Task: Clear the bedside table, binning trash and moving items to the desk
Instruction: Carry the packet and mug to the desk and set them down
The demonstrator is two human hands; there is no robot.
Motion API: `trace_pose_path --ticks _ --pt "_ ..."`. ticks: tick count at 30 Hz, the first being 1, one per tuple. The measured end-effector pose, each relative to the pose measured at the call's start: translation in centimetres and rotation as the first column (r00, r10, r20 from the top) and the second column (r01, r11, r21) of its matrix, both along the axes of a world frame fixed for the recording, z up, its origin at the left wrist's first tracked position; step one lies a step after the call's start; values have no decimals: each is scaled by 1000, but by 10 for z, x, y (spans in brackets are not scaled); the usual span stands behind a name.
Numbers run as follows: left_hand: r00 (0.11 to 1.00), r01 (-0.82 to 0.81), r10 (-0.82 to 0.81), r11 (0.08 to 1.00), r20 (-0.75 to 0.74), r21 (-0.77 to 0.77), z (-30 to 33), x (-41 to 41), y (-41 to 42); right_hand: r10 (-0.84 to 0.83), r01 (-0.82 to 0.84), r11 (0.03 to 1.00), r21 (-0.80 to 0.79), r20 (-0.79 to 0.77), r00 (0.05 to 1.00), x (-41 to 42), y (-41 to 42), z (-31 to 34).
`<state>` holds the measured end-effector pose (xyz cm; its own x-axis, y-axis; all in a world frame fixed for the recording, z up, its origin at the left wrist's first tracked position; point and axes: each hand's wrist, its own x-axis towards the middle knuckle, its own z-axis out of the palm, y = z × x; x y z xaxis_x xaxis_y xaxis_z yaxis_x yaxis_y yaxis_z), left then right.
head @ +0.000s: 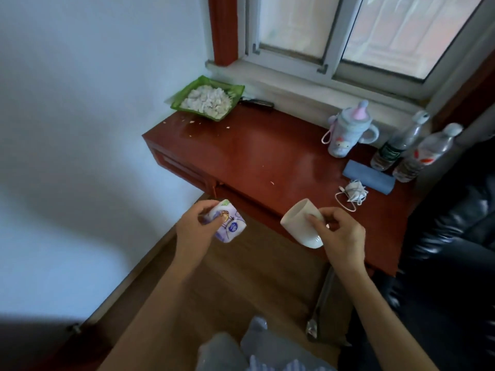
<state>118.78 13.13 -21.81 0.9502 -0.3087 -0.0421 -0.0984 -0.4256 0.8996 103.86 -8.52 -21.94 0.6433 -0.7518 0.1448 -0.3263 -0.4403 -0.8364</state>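
Observation:
My left hand (195,226) grips a small white and purple tissue pack (229,223) over the floor, just in front of the red-brown bedside table (241,156). My right hand (337,234) holds a white cup (300,223), tilted, at the table's front edge. On the table stand a green tray of white scraps (209,99) at the far left, a blue child's sippy cup (348,132), two plastic bottles (396,145) (426,156), a blue cloth (369,176) and a coiled white cable (352,195).
A white wall is on the left and a window with a sill (321,87) behind the table. A dark object (257,103) lies beside the tray. Black upholstery (455,236) fills the right. Wooden floor (241,277) lies below my hands.

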Motion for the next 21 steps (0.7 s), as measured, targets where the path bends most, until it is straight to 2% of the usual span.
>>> trace_pose_path --ticks 9,14,21 --pt "944 310 -313 950 -103 -42 -21 69 -107 -243 244 970 10 -66 968 27 -55 -10" --pt "851 509 -512 859 -117 -56 -26 106 -175 -434 436 900 19 -66 899 36 -71 -10" --pt "675 732 -731 681 -102 -34 -34 121 -257 -670 672 741 9 -67 739 35 -83 -11"
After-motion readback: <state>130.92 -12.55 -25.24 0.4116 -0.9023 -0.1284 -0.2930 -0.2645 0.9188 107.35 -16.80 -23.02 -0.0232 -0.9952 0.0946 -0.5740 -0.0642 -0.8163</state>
